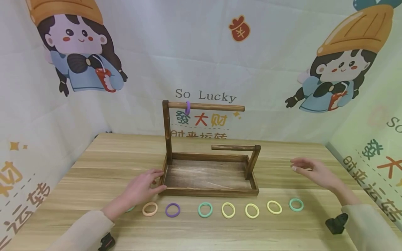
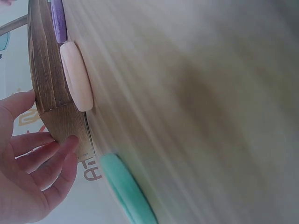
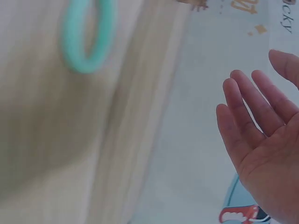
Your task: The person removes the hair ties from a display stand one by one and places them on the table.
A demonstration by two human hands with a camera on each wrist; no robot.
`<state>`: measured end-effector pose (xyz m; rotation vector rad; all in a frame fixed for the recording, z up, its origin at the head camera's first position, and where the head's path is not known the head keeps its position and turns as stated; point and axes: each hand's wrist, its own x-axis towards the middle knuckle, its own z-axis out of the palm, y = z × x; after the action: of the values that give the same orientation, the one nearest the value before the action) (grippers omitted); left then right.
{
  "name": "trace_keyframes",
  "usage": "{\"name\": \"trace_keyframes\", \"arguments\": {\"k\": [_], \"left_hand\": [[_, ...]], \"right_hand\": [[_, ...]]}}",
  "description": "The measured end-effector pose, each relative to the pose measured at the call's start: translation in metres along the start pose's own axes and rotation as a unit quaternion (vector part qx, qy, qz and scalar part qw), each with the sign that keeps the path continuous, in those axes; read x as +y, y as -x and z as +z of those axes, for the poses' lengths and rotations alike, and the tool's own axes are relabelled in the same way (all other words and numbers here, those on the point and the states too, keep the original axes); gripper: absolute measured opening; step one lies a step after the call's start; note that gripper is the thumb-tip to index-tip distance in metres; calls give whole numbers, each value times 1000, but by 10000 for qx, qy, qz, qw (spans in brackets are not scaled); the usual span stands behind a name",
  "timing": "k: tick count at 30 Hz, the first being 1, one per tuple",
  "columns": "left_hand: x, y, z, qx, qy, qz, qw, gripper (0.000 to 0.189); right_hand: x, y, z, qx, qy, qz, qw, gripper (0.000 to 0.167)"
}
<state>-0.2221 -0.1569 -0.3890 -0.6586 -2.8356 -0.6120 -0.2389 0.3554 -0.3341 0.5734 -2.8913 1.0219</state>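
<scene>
A dark wooden rack (image 1: pixel 210 192) stands on the table, a shallow tray with a tall post and bar at its left and a short one at its right. A purple ring (image 1: pixel 187 107) hangs on the upper bar (image 1: pixel 216 106). My left hand (image 1: pixel 141 186) holds the tray's front left corner, the thumb at the front and the fingers along the left end; the left wrist view shows this corner (image 2: pixel 70 126) between them. Off to the right of the rack, my right hand (image 1: pixel 315 171) is raised over the table with relaxed fingers, its palm (image 3: pixel 275 158) holding nothing.
A row of rings lies before the rack: orange (image 1: pixel 150 209), purple (image 1: pixel 172 210), green (image 1: pixel 205 210), several yellow ones (image 1: pixel 228 210) and another green one (image 1: pixel 296 205). The left arm partly covers a further green ring (image 2: pixel 126 189). Printed cloth (image 1: pixel 150 45) hangs behind the table.
</scene>
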Motion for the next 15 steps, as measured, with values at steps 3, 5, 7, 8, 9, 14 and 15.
{"name": "trace_keyframes", "arguments": {"k": [3, 5, 7, 8, 9, 14, 15], "left_hand": [[0, 0, 0, 14, -18, 17, 10000, 51], [1, 0, 0, 26, -20, 36, 10000, 50], [1, 0, 0, 32, -21, 49, 10000, 50], [1, 0, 0, 34, -18, 52, 10000, 50], [0, 0, 0, 36, -23, 58, 10000, 50], [0, 0, 0, 19, -46, 38, 10000, 50], [-1, 0, 1, 12, -45, 27, 10000, 51]], "right_hand": [[-9, -10, -7, 131, 36, 29, 9999, 38], [-16, -17, -12, 248, 71, 14, 9997, 38], [-23, -24, -17, 359, 140, -34, 9993, 37], [-27, -27, -20, 403, 147, -51, 9991, 37], [-31, -31, -22, 417, 131, -67, 9990, 38], [-52, -48, -32, 462, -105, -77, 9988, 41], [-55, -52, -33, 482, -168, -77, 9987, 41]]}}
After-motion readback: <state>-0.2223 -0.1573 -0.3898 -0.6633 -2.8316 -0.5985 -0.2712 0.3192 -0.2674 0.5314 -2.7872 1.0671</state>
